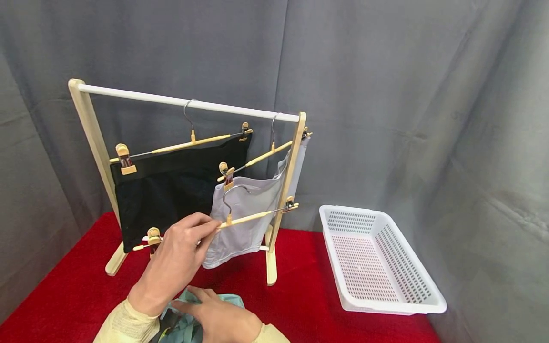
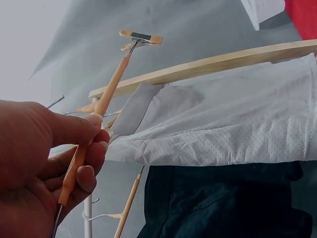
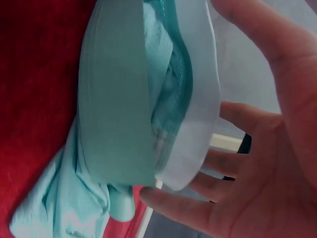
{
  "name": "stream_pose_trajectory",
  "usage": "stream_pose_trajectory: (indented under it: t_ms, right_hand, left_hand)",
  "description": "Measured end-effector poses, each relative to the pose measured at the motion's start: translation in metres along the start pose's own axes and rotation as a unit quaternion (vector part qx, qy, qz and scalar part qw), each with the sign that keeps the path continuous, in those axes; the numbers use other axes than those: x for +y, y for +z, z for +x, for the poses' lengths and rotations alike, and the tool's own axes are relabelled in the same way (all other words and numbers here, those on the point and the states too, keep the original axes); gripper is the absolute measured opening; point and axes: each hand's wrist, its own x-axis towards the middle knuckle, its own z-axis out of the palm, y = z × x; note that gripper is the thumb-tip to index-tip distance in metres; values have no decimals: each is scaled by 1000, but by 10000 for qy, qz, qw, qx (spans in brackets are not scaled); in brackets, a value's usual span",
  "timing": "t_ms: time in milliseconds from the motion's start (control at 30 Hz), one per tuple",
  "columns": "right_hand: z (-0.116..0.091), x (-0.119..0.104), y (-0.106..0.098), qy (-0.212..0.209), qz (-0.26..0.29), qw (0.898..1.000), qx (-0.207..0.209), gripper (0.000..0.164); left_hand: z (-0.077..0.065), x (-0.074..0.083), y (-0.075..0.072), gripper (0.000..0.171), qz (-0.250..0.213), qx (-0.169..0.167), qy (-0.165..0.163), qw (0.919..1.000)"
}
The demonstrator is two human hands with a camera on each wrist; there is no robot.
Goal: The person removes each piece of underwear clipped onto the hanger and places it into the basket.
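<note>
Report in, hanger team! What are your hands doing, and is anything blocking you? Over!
Left hand holding a hanger. Right hand at the teal garment, waistband gaping. Nothing obvious in the way. Over.

No readable text or labels.

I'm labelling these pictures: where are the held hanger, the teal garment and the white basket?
Held hanger [image 1: 244, 219]: head view, on its bar.
Teal garment [image 3: 116, 94]: right wrist view, on its wide band.
White basket [image 1: 386, 307]: head view, on its near rim.
</note>
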Motion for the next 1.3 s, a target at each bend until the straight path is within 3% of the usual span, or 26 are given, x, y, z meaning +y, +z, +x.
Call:
stream_pose_trajectory:
  t_ms: [267,400,533,933,1300]
  right_hand:
    - [11,-1,13,110,-1113,9933,-279,92]
    - [12,-2,18,135,-1399,9900,-148,80]
    - [14,1,22,-11,-1501,9886,110,70]
    - [22,10,23,-202,-1163,9924,360,50]
    - [21,18,24,-374,-1414,9872,636,49]
  left_hand:
    - [0,1,-1,32,28,-32,-54,10000]
    - [-2,1,-1,32,24,-58,-147,9999]
    - [-2,0,-2,32,17,-34,-164,9999]
    - [-4,-2,-3,32,56,-5,-227,9997]
    - [-4,-5,-3,32,45,37,-189,9998]
